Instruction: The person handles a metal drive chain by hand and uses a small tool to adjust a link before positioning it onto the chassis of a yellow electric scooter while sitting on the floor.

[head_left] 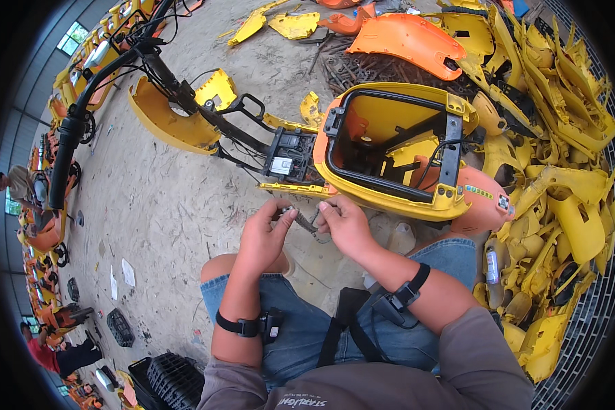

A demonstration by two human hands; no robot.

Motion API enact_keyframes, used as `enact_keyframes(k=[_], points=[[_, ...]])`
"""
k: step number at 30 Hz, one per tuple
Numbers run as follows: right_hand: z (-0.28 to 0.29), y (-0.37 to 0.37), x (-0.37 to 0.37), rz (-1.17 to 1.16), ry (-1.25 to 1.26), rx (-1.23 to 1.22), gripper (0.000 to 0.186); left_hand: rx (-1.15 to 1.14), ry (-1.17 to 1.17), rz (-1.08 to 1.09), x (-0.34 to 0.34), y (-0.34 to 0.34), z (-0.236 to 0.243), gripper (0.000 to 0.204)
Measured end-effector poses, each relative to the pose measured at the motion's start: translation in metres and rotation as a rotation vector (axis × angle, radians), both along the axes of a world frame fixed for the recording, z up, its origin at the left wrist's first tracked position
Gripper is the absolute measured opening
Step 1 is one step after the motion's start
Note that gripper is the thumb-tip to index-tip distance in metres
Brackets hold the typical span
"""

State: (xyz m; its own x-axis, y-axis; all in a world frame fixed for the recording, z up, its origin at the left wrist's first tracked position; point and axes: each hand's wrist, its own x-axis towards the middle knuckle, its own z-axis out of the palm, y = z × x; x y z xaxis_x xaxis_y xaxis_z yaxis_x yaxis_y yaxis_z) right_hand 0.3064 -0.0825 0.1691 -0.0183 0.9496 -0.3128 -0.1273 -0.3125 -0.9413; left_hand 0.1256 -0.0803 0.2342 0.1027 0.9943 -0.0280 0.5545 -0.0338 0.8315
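Note:
My left hand (270,229) pinches one end of a small, dark grey piece (301,220) that looks like a coiled spring or cable, with a thin strand hanging below it. My right hand (339,224) is closed on the other side of the same piece, a short distance from my left. Both hands are above my knees, just below the yellow and orange frame of a stripped scooter (403,205). Its seat box (369,116) stands open, and a battery bay with electronics (287,160) shows beside it. Exactly what my fingertips grip is hard to make out.
Yellow plastic panels (567,219) are piled along the right, with an orange panel (403,44) behind. A spray can (492,266) lies among them. A black handlebar (72,143) rises at the left. Two other people (17,184) (48,352) are among scooters at far left. A black crate (171,383) sits lower left.

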Motion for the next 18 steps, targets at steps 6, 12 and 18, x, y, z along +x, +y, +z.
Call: enact_keyframes(k=[6,12,18], points=[[0.007,0.003,0.007,-0.005,0.026,-0.073,0.021,0.000,-0.078,0.054,0.000,0.004,-0.001,0.020],[0.012,0.008,0.007,0.028,0.052,-0.070,0.022,0.077,-0.149,0.109,0.001,0.005,-0.002,0.018],[-0.002,0.012,0.005,0.098,0.053,-0.045,0.020,0.336,-0.462,0.224,-0.005,0.004,-0.012,0.014]])
